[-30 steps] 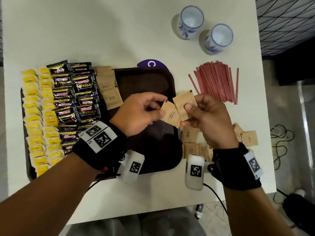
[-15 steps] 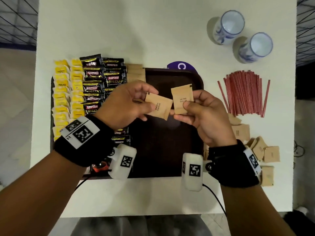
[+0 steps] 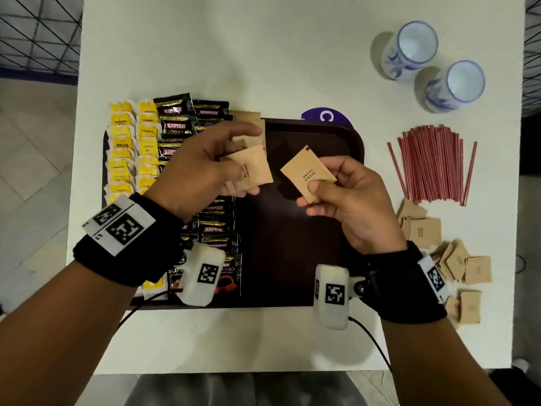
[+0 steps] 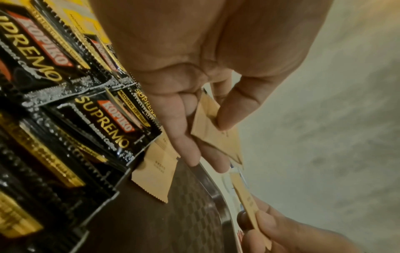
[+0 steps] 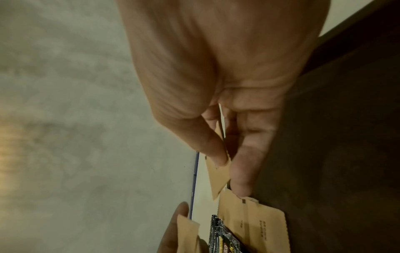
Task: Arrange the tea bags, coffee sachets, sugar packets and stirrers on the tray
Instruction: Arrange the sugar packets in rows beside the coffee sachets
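Observation:
A dark brown tray [image 3: 355, 142] lies on the white table. Yellow tea bags [image 3: 121, 148] and black coffee sachets [image 3: 175, 112] fill its left part, with brown sugar packets [image 3: 248, 118] laid beside them. My left hand [image 3: 202, 165] pinches one brown sugar packet [image 3: 248, 171] above the tray, seen between thumb and fingers in the left wrist view [image 4: 207, 123]. My right hand [image 3: 351, 200] pinches another sugar packet [image 3: 307, 175] just to the right of it, also shown in the right wrist view [image 5: 218, 174]. Red stirrers [image 3: 430, 165] lie on the table right of the tray.
Two blue-and-white cups [image 3: 409, 51] stand at the back right. Loose sugar packets [image 3: 421, 230] are scattered on the table beside the tray's right edge. A purple disc [image 3: 325, 115] peeks out behind the tray. The table's front edge is near my wrists.
Both hands have drawn apart, each keeping one sugar packet. The left hand's packet has shifted left toward the coffee sachets. The head view has moved left.

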A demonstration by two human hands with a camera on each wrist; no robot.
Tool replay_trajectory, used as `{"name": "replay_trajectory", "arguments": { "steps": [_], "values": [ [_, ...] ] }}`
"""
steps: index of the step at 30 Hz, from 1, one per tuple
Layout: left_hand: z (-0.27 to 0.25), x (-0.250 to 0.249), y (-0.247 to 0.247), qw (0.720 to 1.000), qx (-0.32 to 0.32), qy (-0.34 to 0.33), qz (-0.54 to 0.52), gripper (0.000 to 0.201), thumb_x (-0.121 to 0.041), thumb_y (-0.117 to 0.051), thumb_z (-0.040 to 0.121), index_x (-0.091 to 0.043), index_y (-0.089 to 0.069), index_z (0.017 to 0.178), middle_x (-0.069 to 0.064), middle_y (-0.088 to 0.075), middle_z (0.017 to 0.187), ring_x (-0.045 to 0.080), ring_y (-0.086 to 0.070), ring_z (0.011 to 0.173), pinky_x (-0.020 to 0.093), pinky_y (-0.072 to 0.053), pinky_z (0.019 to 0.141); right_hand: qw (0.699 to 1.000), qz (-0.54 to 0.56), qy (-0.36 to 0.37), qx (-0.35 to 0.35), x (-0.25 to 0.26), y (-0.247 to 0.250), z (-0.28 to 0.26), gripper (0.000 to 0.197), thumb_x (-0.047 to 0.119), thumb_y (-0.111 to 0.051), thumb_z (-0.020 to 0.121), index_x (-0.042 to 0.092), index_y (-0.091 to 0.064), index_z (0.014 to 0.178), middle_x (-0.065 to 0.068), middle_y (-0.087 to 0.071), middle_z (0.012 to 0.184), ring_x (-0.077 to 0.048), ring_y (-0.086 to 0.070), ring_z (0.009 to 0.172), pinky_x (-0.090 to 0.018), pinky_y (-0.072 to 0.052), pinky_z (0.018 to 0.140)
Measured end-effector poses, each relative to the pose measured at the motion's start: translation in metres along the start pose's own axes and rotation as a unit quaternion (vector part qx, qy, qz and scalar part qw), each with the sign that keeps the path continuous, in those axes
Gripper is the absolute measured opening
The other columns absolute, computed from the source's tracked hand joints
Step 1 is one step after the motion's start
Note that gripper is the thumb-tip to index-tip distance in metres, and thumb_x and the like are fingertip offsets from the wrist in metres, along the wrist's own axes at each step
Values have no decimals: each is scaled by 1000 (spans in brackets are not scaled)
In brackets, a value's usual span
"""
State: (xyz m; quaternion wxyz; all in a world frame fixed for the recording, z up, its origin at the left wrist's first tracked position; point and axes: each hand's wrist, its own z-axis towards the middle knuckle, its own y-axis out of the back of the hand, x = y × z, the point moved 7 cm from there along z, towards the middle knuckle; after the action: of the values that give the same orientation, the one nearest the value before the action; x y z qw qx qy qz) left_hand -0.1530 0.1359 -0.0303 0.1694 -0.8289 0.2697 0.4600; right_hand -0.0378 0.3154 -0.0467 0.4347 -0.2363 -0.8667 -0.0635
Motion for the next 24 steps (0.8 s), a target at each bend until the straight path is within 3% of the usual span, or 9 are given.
{"name": "replay_trajectory", "arguments": {
  "steps": [3,6,8,11,13,16,19,22,24],
  "values": [
    [0,0,0,1000,2,9,5,47,16,-45,84,-17,-71,105,9,-71,100,36,-73,76,53,-58,78,1000,-1,-5,-1,-1,-3,0,22,-6,-64,91,11,-61,105,-15,-71,106,-32,-75,74,-27,-59,56],
    [2,6,3,1000,-22,14,17,34,10,-54,86,-17,-72,93,9,-73,93,32,-73,77,51,-59,78,1000,2,-17,3,-4,-7,0,19,-6,-63,92,10,-59,101,-15,-71,105,-33,-76,77,-29,-60,57],
    [3,7,5,999,-34,-4,37,31,5,-60,84,-23,-73,83,7,-73,92,26,-73,82,45,-60,74,1000,-8,-16,3,-5,-8,1,18,-6,-63,91,9,-59,101,-14,-72,104,-30,-75,73,-29,-59,56],
    [5,6,6,995,-41,-40,83,27,-2,-67,79,-28,-70,75,-10,-72,81,6,-68,80,23,-52,69,998,-58,12,-23,-7,-4,3,17,-4,-67,88,11,-64,96,-12,-73,96,-17,-66,63,-25,-48,51],
    [9,6,10,992,-55,-49,106,21,-2,-71,76,-22,-67,76,-14,-70,75,0,-64,74,19,-48,68,994,-99,35,-43,-8,1,7,17,-2,-71,86,15,-68,89,-8,-74,94,-11,-64,68,-20,-45,54],
    [10,5,17,984,-64,-74,149,29,1,-74,72,-19,-60,88,0,-68,79,8,-65,71,29,-53,64,986,-148,57,-50,-7,3,10,18,1,-74,84,18,-71,86,-6,-76,96,-14,-70,87,-13,-45,61],
    [10,5,16,977,-41,-91,190,42,5,-69,77,-25,-62,106,2,-67,93,8,-68,85,29,-56,70,982,-178,59,-32,-4,-2,9,14,1,-72,86,14,-74,89,-3,-76,88,-1,-67,74,-11,-45,59],
    [14,0,14,950,-43,-105,292,32,-13,-67,87,-39,-68,105,-9,-68,95,2,-64,89,27,-54,82,977,-202,65,-2,0,-8,6,14,0,-69,89,10,-76,94,1,-74,82,5,-63,64,-9,-44,54],
    [18,-4,8,942,-12,-104,319,28,-18,-63,92,-41,-69,106,-12,-69,95,2,-64,88,19,-50,82,976,-208,64,29,-1,-15,6,16,-1,-66,91,10,-77,96,-2,-73,83,4,-62,62,-10,-44,52]
  ]
}}
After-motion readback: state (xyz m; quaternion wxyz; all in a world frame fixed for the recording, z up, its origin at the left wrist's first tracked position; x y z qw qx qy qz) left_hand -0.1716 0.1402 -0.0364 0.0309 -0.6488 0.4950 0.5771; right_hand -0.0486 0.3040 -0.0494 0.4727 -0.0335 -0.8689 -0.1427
